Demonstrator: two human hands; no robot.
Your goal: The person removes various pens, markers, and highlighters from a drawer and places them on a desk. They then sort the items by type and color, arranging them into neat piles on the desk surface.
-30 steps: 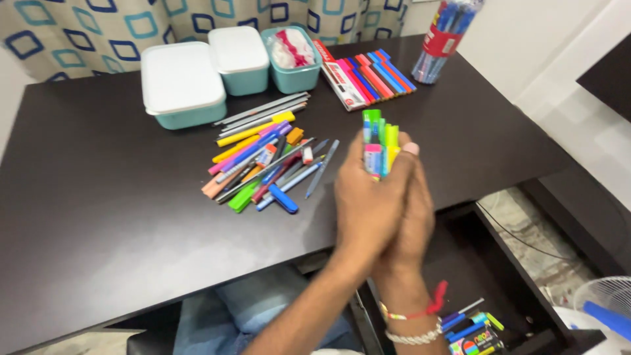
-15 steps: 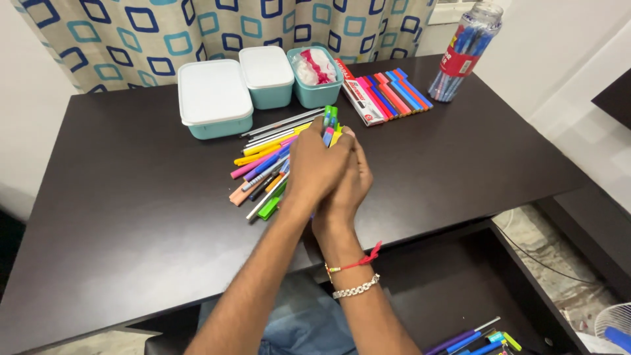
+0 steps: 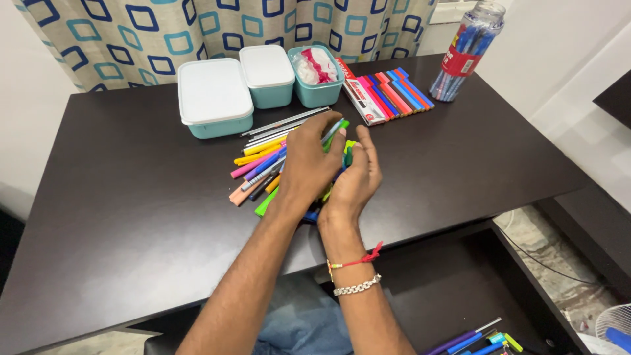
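Both hands are down at the pile now — a second ago they were lifted clear of the bench with a tight bunch of green and pink markers standing up between them, and that bunch is no longer raised. The left hand (image 3: 307, 161) lies over the heap of pens and markers (image 3: 259, 164) in the middle of the dark bench (image 3: 118, 210), its grip curled around a few slim pens (image 3: 333, 130) that poke out past the fingertips. The right hand (image 3: 357, 177) sits just beside it, palm turned inward, fingers half curled against green markers (image 3: 346, 148); whether they are pinched or merely touched I cannot tell. By my reading the handful has come back to the heap, so the sorting looks like it starts over at the pile.

The markers are smooth plastic barrels in yellow, pink, blue, orange and green, lying crosswise. Behind them stand three teal plastic boxes: two with flat white lids (image 3: 213, 92), one open box (image 3: 317, 79) with crinkled wrapping inside. A flat pack of coloured pens (image 3: 388, 95) lies near it, and a clear ribbed jar of blue pens (image 3: 467, 52) stands upright at the far corner. A red thread and a metal chain bracelet (image 3: 357, 286) circle the right wrist.
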